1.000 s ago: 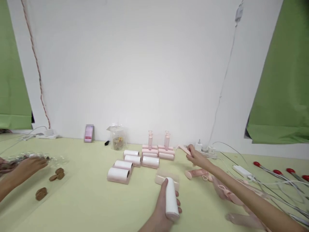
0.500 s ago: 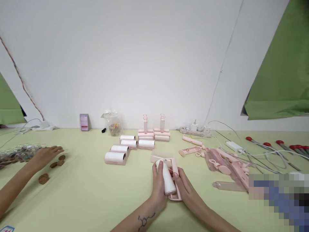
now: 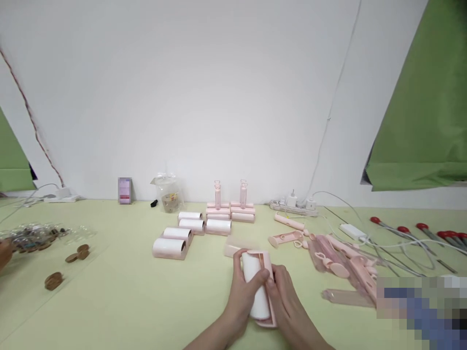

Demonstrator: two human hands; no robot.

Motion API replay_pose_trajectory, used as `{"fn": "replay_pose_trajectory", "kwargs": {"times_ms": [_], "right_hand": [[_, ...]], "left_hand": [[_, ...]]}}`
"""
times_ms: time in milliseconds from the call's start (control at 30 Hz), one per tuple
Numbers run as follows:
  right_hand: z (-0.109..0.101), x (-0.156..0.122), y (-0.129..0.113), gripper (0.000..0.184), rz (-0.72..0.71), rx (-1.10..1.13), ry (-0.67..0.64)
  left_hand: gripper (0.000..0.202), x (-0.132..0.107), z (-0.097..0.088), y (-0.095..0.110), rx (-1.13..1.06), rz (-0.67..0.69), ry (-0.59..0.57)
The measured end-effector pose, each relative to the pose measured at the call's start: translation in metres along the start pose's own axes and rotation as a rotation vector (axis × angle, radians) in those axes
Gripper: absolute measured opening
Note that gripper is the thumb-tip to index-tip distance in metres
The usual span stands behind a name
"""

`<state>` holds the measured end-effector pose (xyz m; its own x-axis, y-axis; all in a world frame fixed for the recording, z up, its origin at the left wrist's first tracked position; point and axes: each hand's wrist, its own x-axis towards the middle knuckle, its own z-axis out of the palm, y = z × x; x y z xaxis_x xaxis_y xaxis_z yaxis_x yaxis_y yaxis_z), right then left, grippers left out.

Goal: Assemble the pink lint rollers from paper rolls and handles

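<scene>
My left hand (image 3: 241,294) is closed around a white lint roll (image 3: 260,306), its thumb lying across the front. A pink lint roller holder (image 3: 267,260) is gripped by my right hand (image 3: 289,304) and sits along the roll's right side. The roll lies against the holder's open side, both tilted upright over the table; whether it is fully seated I cannot tell. Just behind my hands lies a clear plastic cover (image 3: 232,249). Several more white rolls (image 3: 170,247) rest in rows to the left, beyond my left hand.
Pink lint rollers with handles (image 3: 230,211) stand by the wall. Loose pink parts (image 3: 337,267), cables and red-knobbed rods (image 3: 403,229) lie right. A plastic bag (image 3: 170,194) stands at the back. Cork lids (image 3: 54,280) and another person's hand (image 3: 5,253) are at the left.
The white roll has come in against the pink holder, and both are turned more upright. My left thumb has moved across the roll. The other person's hand has drawn back left.
</scene>
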<state>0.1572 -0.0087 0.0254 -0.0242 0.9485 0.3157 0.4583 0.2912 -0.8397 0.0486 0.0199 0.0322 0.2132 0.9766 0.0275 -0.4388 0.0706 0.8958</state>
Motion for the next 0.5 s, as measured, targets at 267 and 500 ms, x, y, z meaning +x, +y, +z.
{"fn": "replay_pose_trajectory", "kwargs": {"times_ms": [267, 500], "right_hand": [[-0.049, 0.024, -0.002, 0.014, -0.153, -0.242, -0.336], [-0.026, 0.016, 0.018, 0.007, -0.354, -0.675, -0.306]], "left_hand": [[0.067, 0.013, -0.036, 0.019, 0.662, 0.044, -0.299], [0.032, 0.005, -0.042, 0.028, 1.076, 0.205, -0.438]]}}
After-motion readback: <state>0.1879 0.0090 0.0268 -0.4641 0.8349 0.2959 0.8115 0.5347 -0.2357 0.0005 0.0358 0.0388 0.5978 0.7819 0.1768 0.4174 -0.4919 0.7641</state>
